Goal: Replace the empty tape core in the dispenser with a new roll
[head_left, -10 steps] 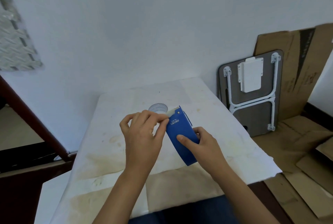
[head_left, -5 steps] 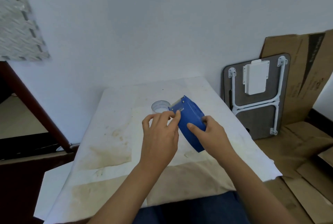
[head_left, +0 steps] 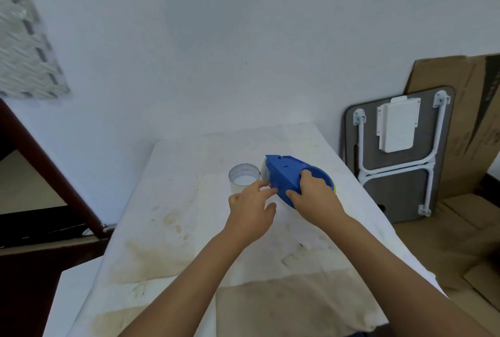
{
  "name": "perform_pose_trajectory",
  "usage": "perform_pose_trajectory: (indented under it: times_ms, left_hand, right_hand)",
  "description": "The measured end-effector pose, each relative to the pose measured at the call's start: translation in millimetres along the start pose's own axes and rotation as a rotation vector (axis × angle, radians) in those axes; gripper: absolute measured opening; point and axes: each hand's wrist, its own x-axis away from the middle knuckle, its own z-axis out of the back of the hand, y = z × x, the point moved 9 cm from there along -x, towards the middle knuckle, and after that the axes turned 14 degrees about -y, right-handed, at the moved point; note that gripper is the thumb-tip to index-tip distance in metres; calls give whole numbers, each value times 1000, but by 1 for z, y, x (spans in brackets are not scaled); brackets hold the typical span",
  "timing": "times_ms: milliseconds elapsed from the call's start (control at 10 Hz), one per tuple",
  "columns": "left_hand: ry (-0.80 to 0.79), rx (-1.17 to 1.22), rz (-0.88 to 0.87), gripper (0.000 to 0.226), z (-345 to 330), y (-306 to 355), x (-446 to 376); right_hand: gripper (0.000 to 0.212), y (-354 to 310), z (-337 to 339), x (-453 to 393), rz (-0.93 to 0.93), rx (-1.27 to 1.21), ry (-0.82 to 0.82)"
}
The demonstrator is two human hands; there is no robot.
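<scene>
A blue tape dispenser (head_left: pixel 286 174) lies tilted on its side over the white-covered table (head_left: pixel 189 228). My right hand (head_left: pixel 313 198) grips its round rear end, where a sliver of yellow shows. My left hand (head_left: pixel 250 206) reaches to the dispenser's front end, its fingertips touching the clear tape there. Whether the fingers pinch the tape end I cannot tell. A clear, empty-looking tape core (head_left: pixel 244 178) stands on the table just left of the dispenser's nose.
The table's cloth is stained and hangs over the near edge. A folded grey table with white legs (head_left: pixel 400 155) leans on the wall at the right, with cardboard (head_left: pixel 465 120) behind it and on the floor. Dark wooden furniture (head_left: pixel 40 187) stands at the left.
The dispenser has tipped from nearly upright to lying flatter and moved farther from me. My right hand shifted to its round end. My left hand slid down off its top to the front.
</scene>
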Motion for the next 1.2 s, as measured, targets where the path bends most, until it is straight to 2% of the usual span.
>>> perform_pose_trajectory:
  times_ms: [200,300,500,800,1000,1200]
  left_hand:
    - [-152,-226,-14,41,-7,13,-45]
    - [-193,-222,0,40,-12,9,-56]
    - [-182,-224,4,39,-12,-1,-57]
    - [-174,-208,23,38,-7,-7,-49]
    - [-166,-188,27,37,-1,-6,-28]
    - [-120,-157,30,37,7,-9,16]
  right_hand:
    - [40,13,8,-43,-78,145,11]
    - [39,22,6,-59,-123,191,1]
    - [51,28,-5,-82,-148,275,-28]
    - [40,34,2,-80,-138,406,27]
    - [51,20,13,-47,-67,427,108]
    - [49,0,0,3,6,381,95]
